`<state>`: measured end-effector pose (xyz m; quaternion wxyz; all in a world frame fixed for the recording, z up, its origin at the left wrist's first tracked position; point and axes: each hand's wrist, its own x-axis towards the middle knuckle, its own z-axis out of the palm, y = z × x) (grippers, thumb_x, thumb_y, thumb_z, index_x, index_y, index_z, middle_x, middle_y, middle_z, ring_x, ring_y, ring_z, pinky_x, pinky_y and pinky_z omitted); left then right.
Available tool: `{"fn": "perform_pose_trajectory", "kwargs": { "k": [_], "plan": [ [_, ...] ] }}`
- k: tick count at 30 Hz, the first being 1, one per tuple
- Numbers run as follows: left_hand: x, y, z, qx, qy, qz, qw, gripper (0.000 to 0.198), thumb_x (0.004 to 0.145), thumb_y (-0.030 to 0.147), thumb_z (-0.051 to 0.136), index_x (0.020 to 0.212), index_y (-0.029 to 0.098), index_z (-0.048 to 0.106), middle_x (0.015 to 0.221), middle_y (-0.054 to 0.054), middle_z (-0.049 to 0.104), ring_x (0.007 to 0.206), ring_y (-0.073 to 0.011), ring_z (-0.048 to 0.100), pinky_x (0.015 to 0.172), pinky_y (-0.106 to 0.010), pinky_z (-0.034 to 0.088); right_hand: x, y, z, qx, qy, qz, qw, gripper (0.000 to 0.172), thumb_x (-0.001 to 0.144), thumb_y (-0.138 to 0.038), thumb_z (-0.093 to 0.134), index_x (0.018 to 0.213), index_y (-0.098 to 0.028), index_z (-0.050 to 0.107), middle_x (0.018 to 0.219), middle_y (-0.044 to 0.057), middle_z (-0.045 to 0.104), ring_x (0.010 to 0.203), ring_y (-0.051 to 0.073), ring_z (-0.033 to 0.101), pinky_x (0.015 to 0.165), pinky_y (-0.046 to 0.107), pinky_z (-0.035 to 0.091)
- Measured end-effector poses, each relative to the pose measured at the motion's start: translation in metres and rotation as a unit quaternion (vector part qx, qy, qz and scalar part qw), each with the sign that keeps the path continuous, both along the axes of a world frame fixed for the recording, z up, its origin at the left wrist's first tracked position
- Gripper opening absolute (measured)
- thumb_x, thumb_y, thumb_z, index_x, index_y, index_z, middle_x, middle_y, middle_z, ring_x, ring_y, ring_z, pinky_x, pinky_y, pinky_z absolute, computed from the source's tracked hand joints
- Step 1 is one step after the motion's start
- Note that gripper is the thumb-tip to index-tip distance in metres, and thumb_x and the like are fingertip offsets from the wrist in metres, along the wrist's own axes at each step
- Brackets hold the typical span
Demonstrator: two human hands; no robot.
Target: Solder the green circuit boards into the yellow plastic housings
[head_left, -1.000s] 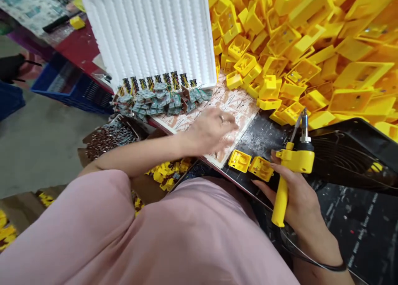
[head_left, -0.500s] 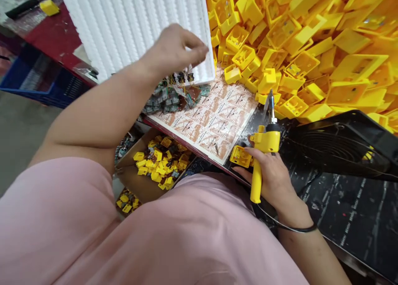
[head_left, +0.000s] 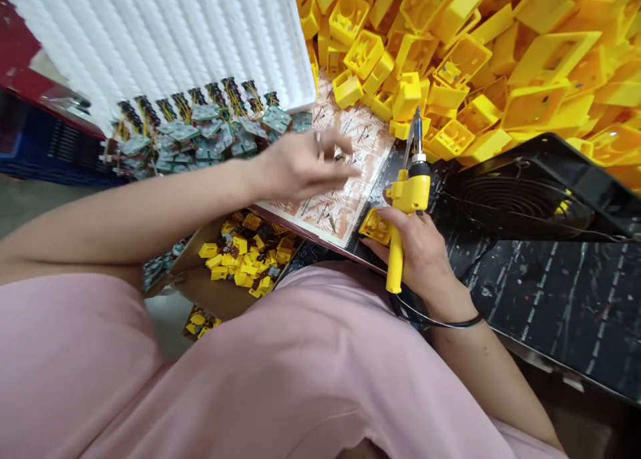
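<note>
My right hand [head_left: 423, 248] is closed around a yellow soldering gun [head_left: 409, 193], its metal tip pointing up and away. The thumb and fingers of that hand also grip a small yellow plastic housing [head_left: 375, 226] at the bench edge. My left hand [head_left: 303, 165] hovers over the patterned sheet [head_left: 325, 208], its fingers curled and smeared by motion. A tiny dark and yellow speck shows between them; I cannot make out whether it is held. Left of this hand, green circuit boards [head_left: 200, 131] with wires and black connectors lie along the white foam sheet [head_left: 165, 31].
A big heap of yellow housings [head_left: 451, 65] fills the far right. Beside it a black fan [head_left: 521, 192] leans on the black bench surface [head_left: 551, 298]. Below the bench edge stands a cardboard box [head_left: 200, 278] of yellow parts. At far left is a blue crate [head_left: 55, 138].
My left hand has come down from over the foam sheet toward the patterned sheet, uncovering the row of circuit boards. My right hand keeps its hold; the view has shifted slightly.
</note>
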<state>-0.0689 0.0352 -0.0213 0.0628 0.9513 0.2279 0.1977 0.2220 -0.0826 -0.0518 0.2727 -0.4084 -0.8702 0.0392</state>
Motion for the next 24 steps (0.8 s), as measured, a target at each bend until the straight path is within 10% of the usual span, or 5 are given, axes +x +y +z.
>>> {"fn": "perform_pose_trajectory", "kwargs": {
  "k": [4,10,18,21,24],
  "plan": [
    [-0.019,-0.041,-0.019,0.048,-0.003,-0.069,0.996,0.03,0.108,0.037,0.058,0.125,0.02,0.076,0.136,-0.018,0.074,0.109,-0.0271,0.077,0.091,-0.043,0.064,0.004,-0.002,0.006,0.009,0.022,0.033,0.999,0.051,0.103,-0.049,0.072,0.145,-0.025,0.055,0.092,0.001,0.075,0.084,0.023,0.075,0.103,0.046,0.06],
    [-0.011,-0.052,-0.01,-0.108,-0.011,0.168,0.98,0.036,0.103,0.043,0.056,0.12,0.019,0.076,0.121,-0.01,0.078,0.118,-0.027,0.071,0.109,-0.047,0.055,0.015,-0.01,0.025,0.084,0.096,-0.002,0.992,0.042,0.089,-0.021,0.089,0.124,-0.025,0.067,0.092,-0.001,0.081,0.079,0.02,0.079,0.09,0.037,0.066],
    [0.022,-0.029,-0.015,-0.218,0.063,0.091,0.97,0.03,0.097,0.04,0.059,0.107,0.024,0.082,0.139,-0.006,0.075,0.131,-0.0289,0.065,0.117,-0.048,0.045,0.033,-0.027,0.035,0.105,0.085,-0.024,0.991,0.02,0.09,-0.016,0.087,0.101,-0.025,0.073,0.063,-0.01,0.068,0.052,0.01,0.065,0.064,0.024,0.056],
    [0.026,-0.023,-0.011,-0.236,0.059,0.076,0.967,0.024,0.096,0.035,0.061,0.09,0.024,0.082,0.129,-0.003,0.08,0.123,-0.0261,0.067,0.115,-0.046,0.045,0.044,-0.036,0.032,0.078,0.077,-0.007,0.994,0.014,0.1,-0.029,0.077,0.113,-0.024,0.075,0.066,-0.007,0.07,0.055,0.01,0.066,0.064,0.023,0.056],
    [0.028,-0.024,-0.007,-0.246,0.053,0.073,0.965,0.021,0.095,0.034,0.063,0.089,0.025,0.081,0.11,-0.002,0.084,0.112,-0.0232,0.071,0.11,-0.043,0.046,0.057,-0.052,0.029,0.035,0.105,-0.057,0.992,0.051,0.105,-0.053,0.066,0.149,-0.026,0.064,0.086,0.0,0.078,0.074,0.018,0.076,0.074,0.03,0.063]
  ]
}}
